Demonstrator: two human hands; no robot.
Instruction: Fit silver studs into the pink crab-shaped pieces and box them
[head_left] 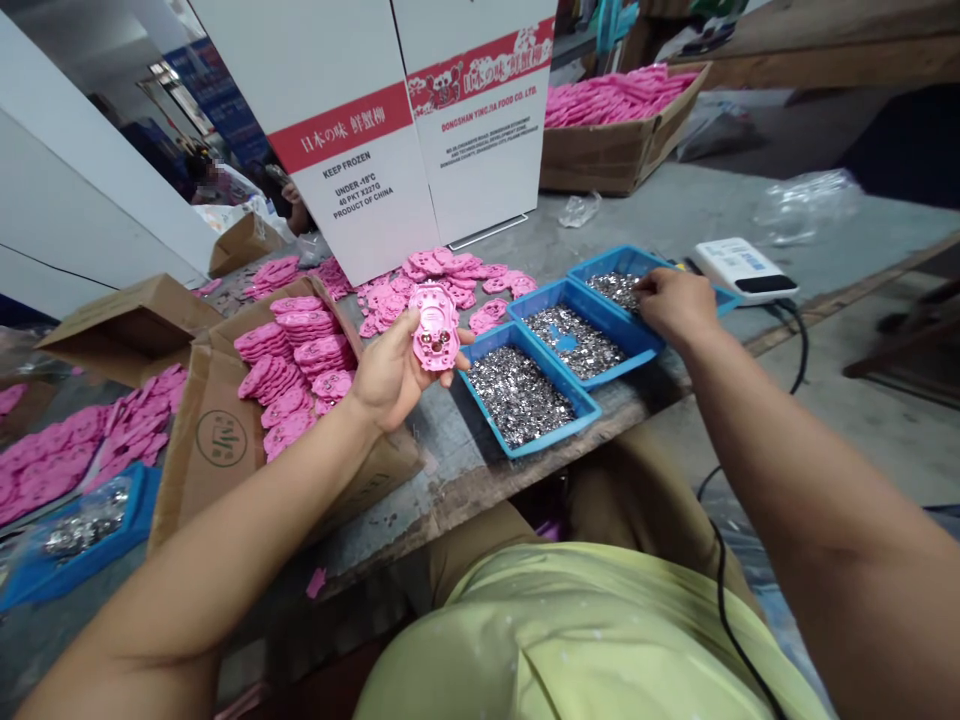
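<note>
My left hand [394,375] grips a pink plastic casing [435,328] with its inner side facing me; small shiny metal pieces sit in its lower part. My right hand [679,305] reaches into the farthest blue tray [611,262], fingers bent down among small metal parts. Whether the fingertips pinch a part is hidden. Two more blue trays stand closer, a middle tray [649,358] and a near tray [555,437], both holding many small silvery metal pieces. Loose pink casings [442,265] lie in a pile behind my left hand.
At left, an open cardboard box [180,470] holds stacked pink casings. White printed cartons [480,120] stand upright at the back. Another box [600,155] of pink parts is behind them. A white device [742,268] with a black cable sits right of the trays.
</note>
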